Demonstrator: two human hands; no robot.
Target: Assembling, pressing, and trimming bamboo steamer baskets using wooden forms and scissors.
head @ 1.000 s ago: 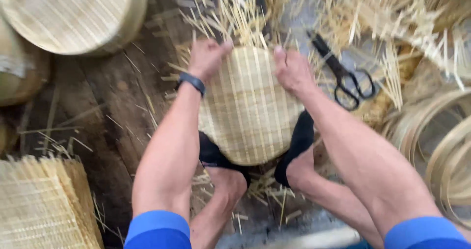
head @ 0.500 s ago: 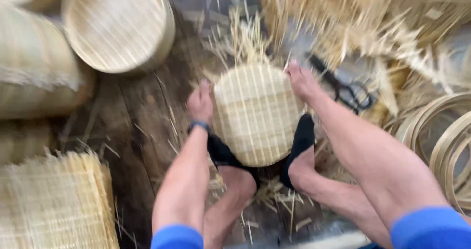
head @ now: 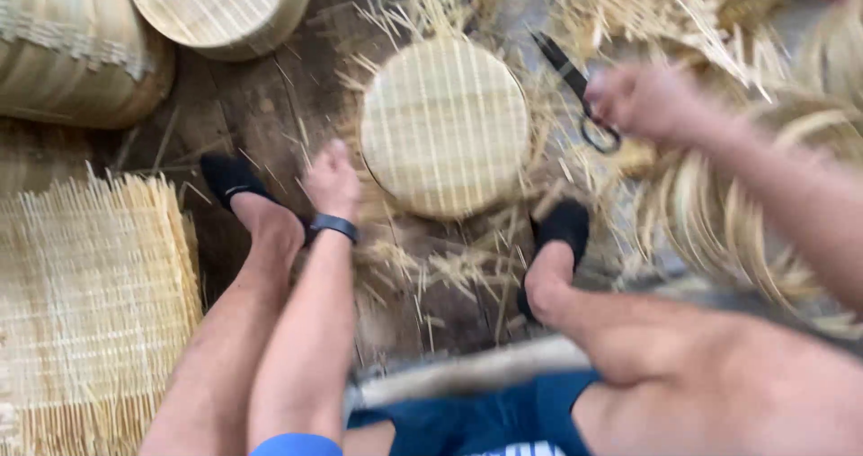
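Lying flat on the dark plank floor point(head: 261, 105) between the person's two black-socked feet: one round woven bamboo tray point(head: 445, 125), face up, its trimmed rim whole all the way round.

Count of other items: one finished tray point(head: 220, 6) at the top edge, upside down or face up cannot be told; one stack of trays point(head: 76, 51) at top left, on its side; one pile of square woven mats point(head: 85, 312) at lower left, with loose strip ends bristling from its edges; one pair of black scissors point(head: 575, 87); several bent bamboo hoops point(head: 719, 222) at right, blurred, number not countable; loose cuttings point(head: 431, 272) scattered round the tray and thick along the top.

Left hand point(head: 333, 182): wears a dark wristband, hangs loosely curled and empty just left of the tray, near its lower left rim; whether it touches the rim cannot be told.

Right hand point(head: 647, 103): blurred, closed round the scissors' handle loops, blades pointing up and left, well clear of the tray's right rim.

Room: the tray is hemmed by the feet below and the cuttings above; bare floor shows only to its upper left, between the tray, the stack and the mats. Hoops crowd the right side.
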